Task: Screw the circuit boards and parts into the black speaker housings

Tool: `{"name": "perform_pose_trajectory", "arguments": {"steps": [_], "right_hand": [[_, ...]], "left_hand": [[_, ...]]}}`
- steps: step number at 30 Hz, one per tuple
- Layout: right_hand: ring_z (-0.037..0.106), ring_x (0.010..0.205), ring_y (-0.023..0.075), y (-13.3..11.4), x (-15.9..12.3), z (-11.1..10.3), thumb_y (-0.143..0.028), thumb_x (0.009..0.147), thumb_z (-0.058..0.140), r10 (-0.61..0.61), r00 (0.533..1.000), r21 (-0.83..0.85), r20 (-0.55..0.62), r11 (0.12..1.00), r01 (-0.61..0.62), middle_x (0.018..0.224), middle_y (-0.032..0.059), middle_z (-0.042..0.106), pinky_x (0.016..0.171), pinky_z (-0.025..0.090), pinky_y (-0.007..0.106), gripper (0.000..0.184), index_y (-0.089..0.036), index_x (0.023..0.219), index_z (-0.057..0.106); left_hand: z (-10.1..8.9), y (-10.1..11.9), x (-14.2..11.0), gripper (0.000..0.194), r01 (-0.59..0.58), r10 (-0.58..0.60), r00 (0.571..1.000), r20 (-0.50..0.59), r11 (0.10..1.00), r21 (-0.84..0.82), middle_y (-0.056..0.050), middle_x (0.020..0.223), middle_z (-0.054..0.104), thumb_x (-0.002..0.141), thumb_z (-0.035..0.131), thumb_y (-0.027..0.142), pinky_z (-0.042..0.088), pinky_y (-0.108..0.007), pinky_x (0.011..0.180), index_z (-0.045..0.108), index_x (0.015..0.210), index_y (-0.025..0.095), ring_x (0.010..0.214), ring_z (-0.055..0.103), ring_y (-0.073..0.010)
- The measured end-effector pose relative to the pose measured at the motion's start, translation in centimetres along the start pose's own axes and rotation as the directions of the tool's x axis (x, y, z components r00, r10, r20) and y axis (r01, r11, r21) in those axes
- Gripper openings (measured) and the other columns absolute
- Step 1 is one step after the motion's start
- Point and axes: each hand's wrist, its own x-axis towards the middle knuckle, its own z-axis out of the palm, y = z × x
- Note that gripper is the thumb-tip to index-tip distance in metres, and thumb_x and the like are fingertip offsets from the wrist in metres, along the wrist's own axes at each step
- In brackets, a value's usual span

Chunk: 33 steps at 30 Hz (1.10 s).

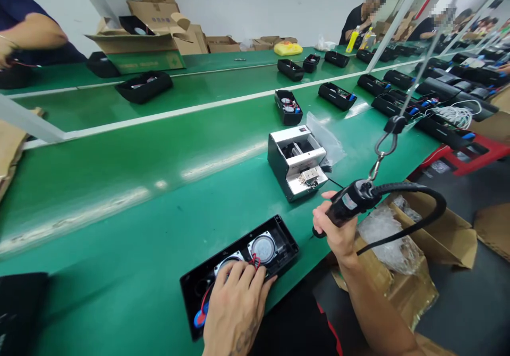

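My left hand (pixel 239 297) lies over the near wall of an open black speaker box (pixel 287 232), its fingers bent inside and closed on it. Two round speaker drivers (pixel 263 248) sit in the box, with red wires (pixel 255 261) between them and a blue part (pixel 200 316) at its left end. What lies under my fingers is hidden. My right hand (pixel 337 234) is wrapped round a black electric screwdriver (pixel 350 202), held tilted to the right of the box and apart from it. Its tip points down left. Beyond stands a screw feeder (pixel 297 162).
The screwdriver hangs from a cable with a carabiner (pixel 375 166), and a thick black cord (pixel 434 218) loops right. Several black housings (pixel 337 95) stand along the green bench (pixel 131 228). Cardboard boxes (pixel 442 228) and a red stool (pixel 478 151) are at right. Co-workers (pixel 354 24) sit across.
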Motion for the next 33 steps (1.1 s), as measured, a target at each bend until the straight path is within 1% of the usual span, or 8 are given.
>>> {"name": "perform_pose_trajectory", "arguments": {"steps": [3, 5, 9, 12, 15, 17, 26, 33], "right_hand": [[0.051, 0.041, 0.0125, -0.4, 0.2, -0.1, -0.027, 0.089, 0.080, 0.008, 1.000, 0.001, -0.022, 1.000, -0.008, 0.058, -0.0115, 0.058, 0.044, 0.046, 0.028, 0.035, -0.025, 0.116, 0.058], [0.051, 0.042, 0.0126, -1.5, 0.1, -0.2, -0.027, 0.091, 0.080, 0.005, 1.000, 0.033, -0.015, 0.999, -0.005, 0.059, -0.0112, 0.058, 0.046, 0.047, 0.028, 0.034, -0.026, 0.117, 0.058], [0.039, 0.039, 0.0103, -5.3, -1.1, 0.4, -0.023, 0.099, 0.071, -0.155, 0.987, 0.284, -0.047, 0.945, 0.162, 0.060, -0.0122, 0.045, 0.043, 0.043, 0.026, 0.028, -0.031, 0.123, 0.060], [0.035, 0.038, 0.0109, -7.1, -2.8, 1.8, -0.024, 0.105, 0.065, -0.219, 0.973, 0.418, 0.071, 0.892, 0.171, 0.058, -0.0121, 0.038, 0.041, 0.042, 0.025, 0.025, -0.035, 0.126, 0.059], [0.036, 0.040, 0.0105, -6.7, -4.2, 3.4, -0.027, 0.108, 0.062, -0.220, 0.942, 0.456, 0.254, 0.886, 0.084, 0.060, -0.0118, 0.041, 0.043, 0.041, 0.024, 0.026, -0.038, 0.130, 0.055], [0.037, 0.041, 0.0100, -5.9, -4.8, 4.1, -0.027, 0.107, 0.062, -0.218, 0.926, 0.456, 0.308, 0.888, 0.057, 0.061, -0.0119, 0.041, 0.043, 0.039, 0.023, 0.029, -0.039, 0.132, 0.053], [0.045, 0.045, 0.0115, -4.3, -5.5, 4.4, -0.026, 0.107, 0.060, -0.202, 0.896, 0.381, 0.394, 0.924, 0.041, 0.065, -0.0109, 0.043, 0.045, 0.042, 0.023, 0.031, -0.040, 0.132, 0.049], [0.048, 0.051, 0.0140, -5.6, -5.7, 4.9, -0.024, 0.110, 0.057, -0.219, 0.892, 0.318, 0.396, 0.944, 0.091, 0.069, -0.0088, 0.046, 0.053, 0.050, 0.027, 0.029, -0.040, 0.133, 0.050]], "left_hand": [[-0.1, 0.1, 0.2, 0.027, -0.008, 0.009, 1.000, 0.016, 1.000, -0.017, -0.002, 0.080, 0.068, 0.110, 0.053, 0.024, 0.041, -0.042, 0.088, 0.072, 0.091, 0.021, 0.081, 0.058, -0.0248], [-0.1, 0.1, 0.2, 0.027, -0.010, 0.010, 1.000, 0.029, 1.000, -0.016, -0.002, 0.080, 0.068, 0.110, 0.053, 0.024, 0.041, -0.042, 0.088, 0.071, 0.091, 0.021, 0.081, 0.057, -0.0248], [0.0, 0.2, 0.1, 0.023, 0.000, 0.000, 0.999, 0.038, 1.000, -0.003, -0.002, 0.080, 0.067, 0.110, 0.054, 0.024, 0.041, -0.042, 0.089, 0.071, 0.094, 0.021, 0.081, 0.057, -0.0249], [0.0, 0.3, 0.0, 0.024, 0.002, -0.002, 0.999, 0.036, 1.000, 0.000, -0.002, 0.080, 0.066, 0.110, 0.054, 0.025, 0.040, -0.043, 0.087, 0.070, 0.093, 0.021, 0.080, 0.057, -0.0248], [0.0, 0.3, 0.1, 0.025, -0.003, 0.003, 0.999, 0.038, 1.000, -0.005, -0.001, 0.080, 0.065, 0.110, 0.054, 0.024, 0.040, -0.043, 0.087, 0.069, 0.091, 0.021, 0.080, 0.057, -0.0245], [0.0, 0.4, 0.1, 0.023, -0.006, 0.006, 0.999, 0.032, 1.000, -0.006, -0.001, 0.079, 0.064, 0.110, 0.055, 0.025, 0.041, -0.043, 0.087, 0.070, 0.093, 0.020, 0.080, 0.057, -0.0247], [0.0, 0.5, 0.0, 0.021, 0.007, -0.007, 0.999, 0.039, 1.000, -0.002, -0.001, 0.081, 0.065, 0.109, 0.056, 0.026, 0.042, -0.044, 0.088, 0.072, 0.098, 0.020, 0.082, 0.058, -0.0249], [0.9, 1.1, -0.4, 0.033, 0.078, -0.078, 0.997, -0.003, 0.997, -0.017, -0.003, 0.079, 0.063, 0.113, 0.045, 0.026, 0.042, -0.046, 0.090, 0.071, 0.093, 0.020, 0.083, 0.057, -0.0260]]}}
